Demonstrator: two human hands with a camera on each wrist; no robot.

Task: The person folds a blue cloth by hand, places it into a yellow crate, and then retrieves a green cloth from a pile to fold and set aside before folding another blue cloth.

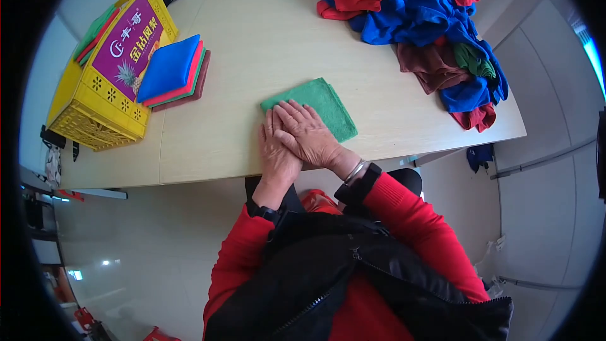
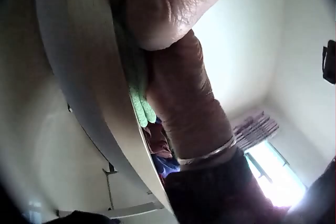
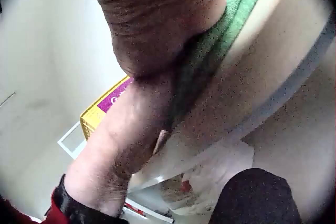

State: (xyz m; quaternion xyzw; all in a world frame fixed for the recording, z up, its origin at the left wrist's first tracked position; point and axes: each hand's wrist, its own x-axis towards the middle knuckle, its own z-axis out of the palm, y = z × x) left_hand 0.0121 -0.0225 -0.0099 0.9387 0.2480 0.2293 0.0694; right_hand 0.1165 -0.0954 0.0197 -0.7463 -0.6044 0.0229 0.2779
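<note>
A green towel [image 1: 328, 104], folded into a flat square, lies near the table's front edge. Both of my hands press on its near-left part with fingers extended. My left hand [image 1: 278, 151] is partly covered by my right hand [image 1: 309, 134], whose fingers lie across it. In the left wrist view the layered edge of the green towel [image 2: 137, 98] shows beneath the hands. From the right wrist, the green towel [image 3: 239, 11] appears under the heel of my right hand [image 3: 163, 19], beside my left hand [image 3: 123, 124].
To the left, a yellow crate [image 1: 104, 110] holds folded cloths, with a stack of folded towels [image 1: 170, 69] in blue, red, green and brown beside it. A loose heap of cloths [image 1: 416, 12], mostly blue and red, covers the table's right side. The table edge [image 1: 208, 181] runs close before me.
</note>
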